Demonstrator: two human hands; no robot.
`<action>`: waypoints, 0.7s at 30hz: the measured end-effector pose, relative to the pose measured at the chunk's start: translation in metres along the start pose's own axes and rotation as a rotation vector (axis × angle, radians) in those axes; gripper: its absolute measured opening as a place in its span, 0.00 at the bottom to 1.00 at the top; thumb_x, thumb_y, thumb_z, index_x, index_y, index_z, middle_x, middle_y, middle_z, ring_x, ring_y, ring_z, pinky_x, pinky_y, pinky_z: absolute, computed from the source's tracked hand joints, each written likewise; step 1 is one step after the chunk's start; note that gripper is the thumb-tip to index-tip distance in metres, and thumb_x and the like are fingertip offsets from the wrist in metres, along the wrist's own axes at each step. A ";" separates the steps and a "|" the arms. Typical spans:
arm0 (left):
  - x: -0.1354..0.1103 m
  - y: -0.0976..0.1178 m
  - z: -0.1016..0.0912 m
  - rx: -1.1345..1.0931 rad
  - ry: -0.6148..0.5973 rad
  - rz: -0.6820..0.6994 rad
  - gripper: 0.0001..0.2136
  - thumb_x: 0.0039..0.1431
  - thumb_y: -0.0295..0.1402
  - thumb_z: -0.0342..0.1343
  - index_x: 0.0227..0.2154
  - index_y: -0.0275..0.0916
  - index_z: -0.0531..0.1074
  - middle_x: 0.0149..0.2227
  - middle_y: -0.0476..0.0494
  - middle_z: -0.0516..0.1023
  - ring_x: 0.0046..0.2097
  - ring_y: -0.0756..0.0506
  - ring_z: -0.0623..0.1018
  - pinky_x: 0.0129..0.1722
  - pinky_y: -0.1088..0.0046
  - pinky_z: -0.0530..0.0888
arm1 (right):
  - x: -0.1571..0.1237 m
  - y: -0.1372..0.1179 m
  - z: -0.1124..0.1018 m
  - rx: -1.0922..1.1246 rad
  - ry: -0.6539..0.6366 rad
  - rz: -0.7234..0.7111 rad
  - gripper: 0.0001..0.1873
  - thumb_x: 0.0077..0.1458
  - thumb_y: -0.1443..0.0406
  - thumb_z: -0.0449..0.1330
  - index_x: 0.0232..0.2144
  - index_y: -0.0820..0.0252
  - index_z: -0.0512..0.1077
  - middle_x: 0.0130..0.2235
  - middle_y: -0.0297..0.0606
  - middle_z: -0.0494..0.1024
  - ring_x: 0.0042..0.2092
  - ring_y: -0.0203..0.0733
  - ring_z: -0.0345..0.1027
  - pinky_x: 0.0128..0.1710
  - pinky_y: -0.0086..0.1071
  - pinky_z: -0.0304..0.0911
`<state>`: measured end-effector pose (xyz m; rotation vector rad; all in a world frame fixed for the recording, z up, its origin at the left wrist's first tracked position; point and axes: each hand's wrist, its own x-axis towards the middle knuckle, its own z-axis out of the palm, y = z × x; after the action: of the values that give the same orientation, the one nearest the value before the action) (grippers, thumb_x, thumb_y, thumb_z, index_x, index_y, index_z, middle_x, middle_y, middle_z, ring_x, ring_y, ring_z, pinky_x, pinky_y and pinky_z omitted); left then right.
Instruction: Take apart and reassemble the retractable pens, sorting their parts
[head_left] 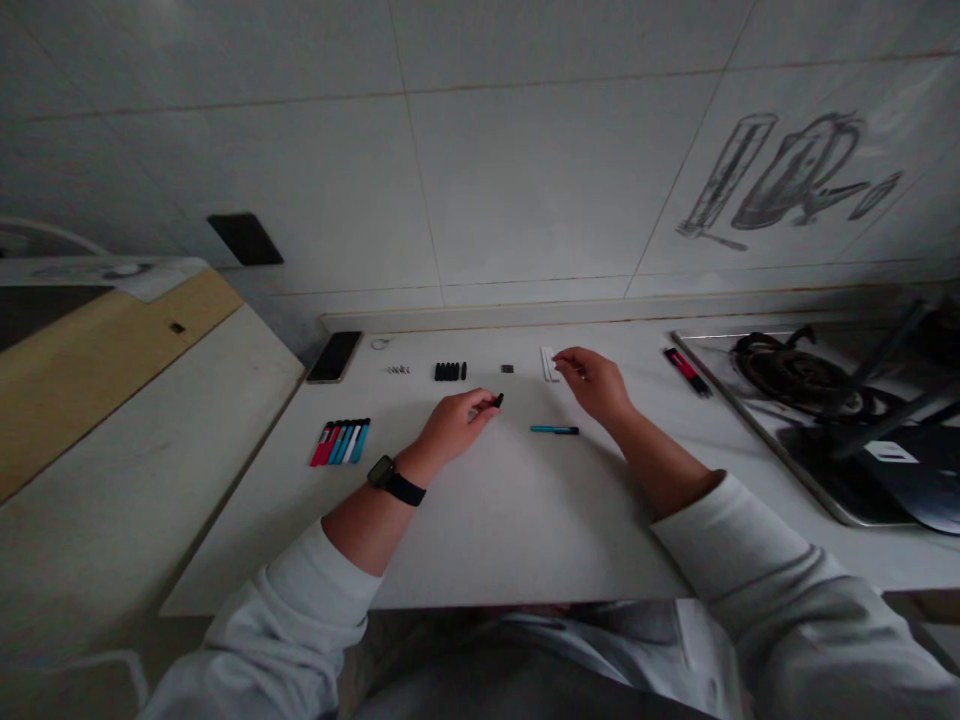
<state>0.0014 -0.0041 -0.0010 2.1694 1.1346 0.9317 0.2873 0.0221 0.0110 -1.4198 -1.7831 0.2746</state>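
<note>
My left hand [454, 425] pinches a small black pen cap [499, 400] between thumb and fingertips, over the middle of the table. To the right, the fingers of my right hand [598, 385] are closed together beside thin white sticks [547, 366]; whether they grip one is hard to make out. A blue pen [551, 430] with a black end lies between and below the hands. Behind my left hand stands a row of several black cylindrical pieces [448, 371], with a small dark cluster of tiny parts [508, 369] to its right.
Several red, blue and white pens [340, 442] lie side by side at left. Small metallic springs [399, 370], a ring [381, 343] and a phone [334, 357] are behind them. A red and black marker [686, 372] lies beside a metal-edged tray [757, 430] holding dark items.
</note>
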 end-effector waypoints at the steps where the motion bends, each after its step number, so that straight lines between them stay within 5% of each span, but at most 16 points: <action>1: 0.000 0.000 0.000 0.000 -0.007 0.005 0.06 0.66 0.35 0.60 0.43 0.42 0.78 0.42 0.45 0.85 0.43 0.46 0.83 0.44 0.68 0.78 | 0.004 0.012 -0.004 -0.080 0.004 0.030 0.14 0.64 0.60 0.56 0.44 0.58 0.80 0.42 0.42 0.83 0.39 0.43 0.76 0.42 0.35 0.70; 6: -0.001 0.002 0.000 0.023 -0.029 0.024 0.05 0.66 0.35 0.60 0.41 0.43 0.78 0.41 0.46 0.85 0.42 0.46 0.83 0.43 0.69 0.78 | 0.010 0.048 -0.005 -0.342 -0.200 -0.010 0.17 0.64 0.66 0.55 0.50 0.59 0.80 0.47 0.45 0.82 0.46 0.46 0.76 0.51 0.35 0.68; 21: -0.001 0.001 0.000 0.033 -0.047 0.013 0.05 0.65 0.35 0.61 0.42 0.42 0.78 0.41 0.46 0.85 0.41 0.46 0.83 0.43 0.69 0.77 | 0.013 0.048 0.001 -0.452 -0.312 -0.105 0.18 0.64 0.67 0.57 0.50 0.56 0.82 0.49 0.43 0.82 0.51 0.46 0.74 0.58 0.35 0.62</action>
<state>0.0018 -0.0052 -0.0006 2.2158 1.1220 0.8691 0.3197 0.0503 -0.0131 -1.6522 -2.2721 0.0361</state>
